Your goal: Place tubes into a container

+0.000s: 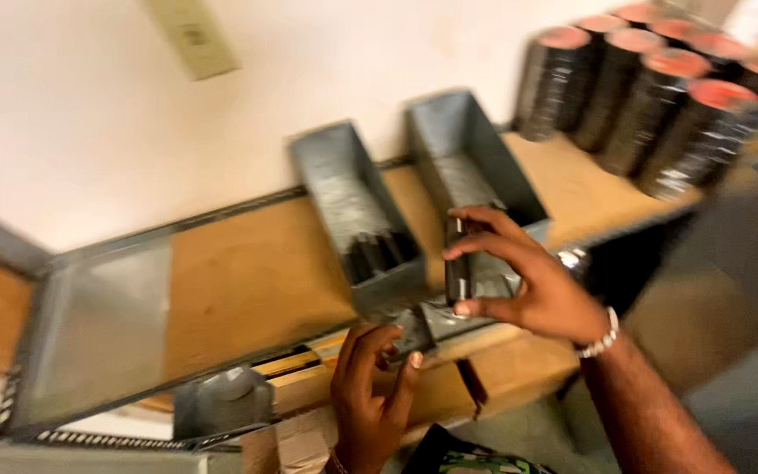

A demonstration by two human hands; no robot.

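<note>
While the head camera looks down, blurred by motion, the scene reads as follows.

Head view, right hand: the right hand (537, 281) is raised over the near end of a grey metal bin, fingers partly curled, thumb and fingers pinching a small dark rectangular piece (457, 263) that stands upright between them; a pale beaded bracelet (601, 338) sits on the wrist.

Head view, left hand: the left hand (372, 395) is lower, at the front edge of the shelf, fingers bent around a small grey piece (414, 333); the blur hides how firm the hold is.

Head view, right bin: the right metal bin (475, 158) lies lengthwise on the wooden shelf (247, 272), its near end just under the right hand.

Head view, left bin: the left metal bin (344, 202) lies beside it, close but apart, with dark slim pieces (375, 253) gathered at its near end.

Head view, cans: a cluster of dark cylindrical cans with reddish tops (660, 96) stands at the far right of the shelf, well apart from both hands.

Head view, frame: a grey metal frame (98, 325) borders the shelf on the left.

Head view, wall: a pale wall (89, 105) rises behind the shelf.
</note>
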